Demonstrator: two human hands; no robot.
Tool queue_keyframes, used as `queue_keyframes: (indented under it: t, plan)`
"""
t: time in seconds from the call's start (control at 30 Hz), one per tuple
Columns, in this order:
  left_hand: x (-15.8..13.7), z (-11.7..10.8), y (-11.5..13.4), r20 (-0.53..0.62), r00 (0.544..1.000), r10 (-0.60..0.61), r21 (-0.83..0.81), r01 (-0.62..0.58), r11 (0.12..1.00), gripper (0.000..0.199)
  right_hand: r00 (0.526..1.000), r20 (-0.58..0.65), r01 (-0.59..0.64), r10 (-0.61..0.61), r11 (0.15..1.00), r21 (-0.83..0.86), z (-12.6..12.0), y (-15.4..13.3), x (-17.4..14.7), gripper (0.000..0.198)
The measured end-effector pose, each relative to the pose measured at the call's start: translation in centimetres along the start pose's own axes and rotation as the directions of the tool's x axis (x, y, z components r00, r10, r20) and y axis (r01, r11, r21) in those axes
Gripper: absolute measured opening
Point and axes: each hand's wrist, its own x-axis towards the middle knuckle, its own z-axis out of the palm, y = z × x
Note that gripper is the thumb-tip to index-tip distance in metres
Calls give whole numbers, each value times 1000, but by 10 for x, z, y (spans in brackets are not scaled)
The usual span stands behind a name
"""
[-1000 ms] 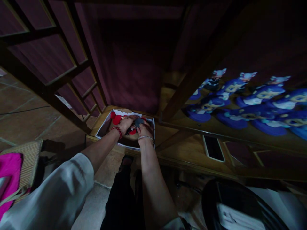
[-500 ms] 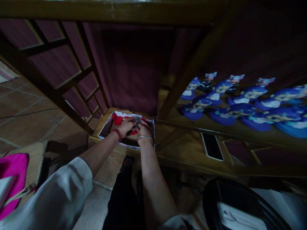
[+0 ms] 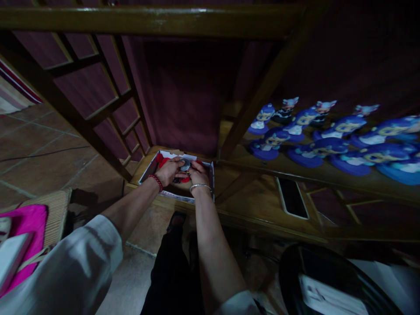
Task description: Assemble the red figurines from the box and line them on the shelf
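Low in the cabinet, a shallow white-edged cardboard box (image 3: 143, 176) holds several red pieces (image 3: 160, 159) and a few dark small ones. Over it, a grey round disc (image 3: 185, 164) is held between my two hands. My left hand (image 3: 169, 171), wearing a red bead bracelet, grips the disc's left side with its fingers. From the right, my right hand (image 3: 198, 175), with a silver bangle, closes on the other edge. Fingers hide part of the disc and the pieces beneath; what exactly the disc is I cannot make out.
To the right, a shelf carries several blue-haired figurines (image 3: 271, 142) on blue bases. A phone (image 3: 292, 197) lies on the lower ledge. A wooden lattice panel (image 3: 108, 109) rises at left. A woven seat (image 3: 59, 214) bears a pink cloth (image 3: 36, 218); a black round stool (image 3: 288, 267) stands lower right.
The grey disc has tilted, so its round face shows more plainly between my hands. Both hands stay over the box; the view has shifted slightly.
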Motion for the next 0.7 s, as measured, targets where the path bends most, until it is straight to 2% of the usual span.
queue_keyframes:
  t: [0.2, 0.37, 0.5, 0.7]
  plan:
    - [-2, -1, 3, -57, 998, -18, -16, 17, 1000, 7, 997, 75, 37, -30, 994, -102, -1, 4, 1, 38]
    - [-2, -1, 2, -89, 996, -27, -41, 24, 999, 10, 993, 86, 98, -85, 983, -154, -2, 6, 1, 37]
    - [-3, 0, 4, -156, 987, -36, -97, 21, 995, 9, 989, 110, 121, -103, 978, -171, -1, 3, -1, 35]
    - [-8, -1, 7, -146, 989, -24, -73, 14, 997, 9, 979, 110, 197, -174, 948, -251, -3, 8, 2, 32]
